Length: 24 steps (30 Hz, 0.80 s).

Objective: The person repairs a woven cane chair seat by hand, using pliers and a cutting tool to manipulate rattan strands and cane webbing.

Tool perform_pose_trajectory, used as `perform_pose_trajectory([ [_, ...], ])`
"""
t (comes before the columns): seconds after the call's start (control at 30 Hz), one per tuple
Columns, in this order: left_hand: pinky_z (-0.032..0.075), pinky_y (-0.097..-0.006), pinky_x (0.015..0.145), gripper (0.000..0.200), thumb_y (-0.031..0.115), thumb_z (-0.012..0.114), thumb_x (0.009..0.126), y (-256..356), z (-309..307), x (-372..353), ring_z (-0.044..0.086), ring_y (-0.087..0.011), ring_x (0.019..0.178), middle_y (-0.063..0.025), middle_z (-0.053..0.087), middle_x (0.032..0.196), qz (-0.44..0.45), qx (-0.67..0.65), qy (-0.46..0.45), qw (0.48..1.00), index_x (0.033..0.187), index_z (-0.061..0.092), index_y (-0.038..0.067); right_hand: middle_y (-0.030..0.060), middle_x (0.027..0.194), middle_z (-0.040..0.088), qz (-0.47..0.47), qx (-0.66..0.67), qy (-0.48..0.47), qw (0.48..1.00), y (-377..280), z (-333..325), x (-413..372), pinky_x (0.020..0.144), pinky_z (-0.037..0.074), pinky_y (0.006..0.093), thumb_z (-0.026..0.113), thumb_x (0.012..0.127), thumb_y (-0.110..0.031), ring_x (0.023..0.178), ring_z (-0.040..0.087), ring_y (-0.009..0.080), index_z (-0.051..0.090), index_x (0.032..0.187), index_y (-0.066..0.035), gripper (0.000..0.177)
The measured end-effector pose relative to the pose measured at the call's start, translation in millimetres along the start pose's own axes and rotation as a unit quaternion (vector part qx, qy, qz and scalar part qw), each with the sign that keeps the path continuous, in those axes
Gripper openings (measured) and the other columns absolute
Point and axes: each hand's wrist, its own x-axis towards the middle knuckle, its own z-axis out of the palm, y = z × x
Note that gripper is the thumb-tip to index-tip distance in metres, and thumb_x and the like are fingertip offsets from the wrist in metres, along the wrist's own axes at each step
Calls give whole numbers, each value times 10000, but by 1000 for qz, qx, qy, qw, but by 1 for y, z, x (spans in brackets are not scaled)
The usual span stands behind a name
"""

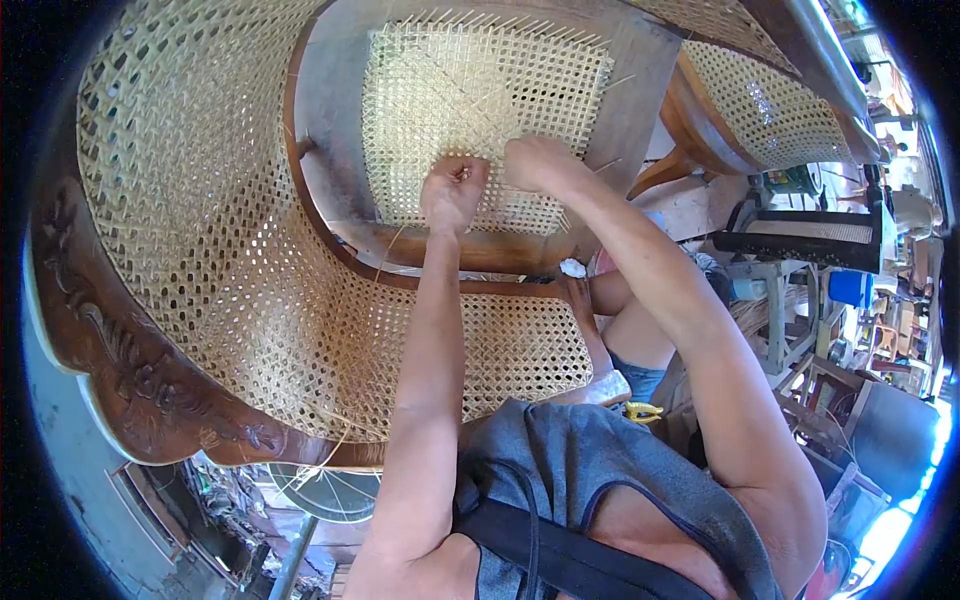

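A woven cane panel (430, 90) fills an opening in the wooden seat frame (335, 120), and loose strand ends stick out along its far and right edges. My left hand (455, 195) is closed over the panel's near part, fingers curled inward. Just right of it, my right hand (538, 165) is closed in a fist-like pinch, close above the weave. Whatever thin piece either hand grips is hidden by the fingers. The weave looks denser on the left and more open at the right.
The chair's curved cane back (200, 220) with a carved wooden rim (130, 370) wraps round on the left. Another cane-panelled chair part (770, 105) stands at right. Yellow-handled pliers (642, 411) lie near my lap. A white lump (572, 268) sits on the frame.
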Motion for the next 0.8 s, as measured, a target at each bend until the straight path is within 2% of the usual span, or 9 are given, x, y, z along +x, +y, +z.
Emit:
perform_pose_trajectory([
  [0.07, 537, -370, 722, 223, 314, 728, 777, 4, 1, -1, 685, -282, 791, -133, 706, 890, -25, 10, -5, 1000, 883, 757, 120, 243, 1068, 667, 27, -28, -61, 997, -1, -3, 2, 883, 508, 458, 515, 864, -170, 1022, 653, 357, 676, 1043, 42, 321],
  [0.13, 538, -368, 724, 229, 320, 732, 775, 11, -1, -2, 684, -280, 786, -131, 702, 893, -44, 22, -14, 999, 880, 755, 118, 241, 1069, 667, 13, -26, -22, 999, 4, 7, 1, 880, 508, 459, 506, 891, -204, 1017, 654, 360, 683, 1031, 30, 325],
  [0.2, 531, -312, 703, 223, 238, 732, 817, 22, -5, -5, 674, -203, 776, -122, 695, 912, 27, 41, -10, 999, 961, 733, 68, 238, 1069, 668, -1, -26, 20, 999, 13, 7, -2, 876, 507, 460, 497, 918, -239, 1013, 654, 363, 690, 1019, 17, 336],
  [0.27, 530, -306, 729, 221, 225, 717, 830, 38, -5, -9, 673, -205, 811, -121, 685, 963, 44, 55, -6, 998, 988, 722, 71, 234, 982, 682, 75, -18, -4, 997, 27, -1, -12, 849, 508, 477, 478, 959, -341, 958, 661, 377, 702, 965, -6, 403],
  [0.33, 528, -300, 756, 221, 213, 702, 842, 50, 2, -12, 672, -208, 847, -120, 675, 1015, 58, 67, -2, 996, 1015, 710, 75, 232, 954, 681, 56, -11, 25, 998, 45, -29, -44, 832, 507, 486, 469, 964, -366, 934, 660, 385, 699, 947, -10, 425],
  [0.4, 522, -304, 772, 209, 179, 655, 880, 58, 15, -10, 662, -218, 894, -118, 648, 1101, 117, -34, -52, 991, 1065, 696, 90, 230, 927, 681, 46, 0, 56, 997, 51, -39, -65, 816, 507, 494, 460, 969, -392, 910, 658, 394, 696, 928, -13, 448],
  [0.47, 518, -289, 746, 187, 147, 650, 904, 52, 30, -5, 653, -183, 852, -95, 679, 1020, 188, -117, -49, 974, 1065, 700, 65, 231, 893, 675, 22, -33, 65, 997, 52, -41, -71, 788, 507, 503, 447, 972, -396, 888, 656, 398, 690, 906, -20, 452],
  [0.53, 501, -245, 716, 199, 135, 658, 919, 49, 31, -5, 623, -122, 804, -64, 687, 901, 59, -253, -128, 957, 1076, 689, 16, 235, 894, 674, 16, -2, 77, 997, 49, -37, -65, 780, 510, 500, 446, 972, -392, 886, 656, 399, 691, 881, -22, 453],
  [0.8, 454, -220, 616, 167, 135, 662, 927, 17, 23, -1, 527, -64, 674, -13, 636, 756, 81, -186, -22, 979, 903, 683, -29, 225, 975, 690, -10, 22, 53, 998, 32, 1, -25, 794, 534, 458, 559, 867, -204, 934, 679, 348, 701, 941, 12, 269],
])
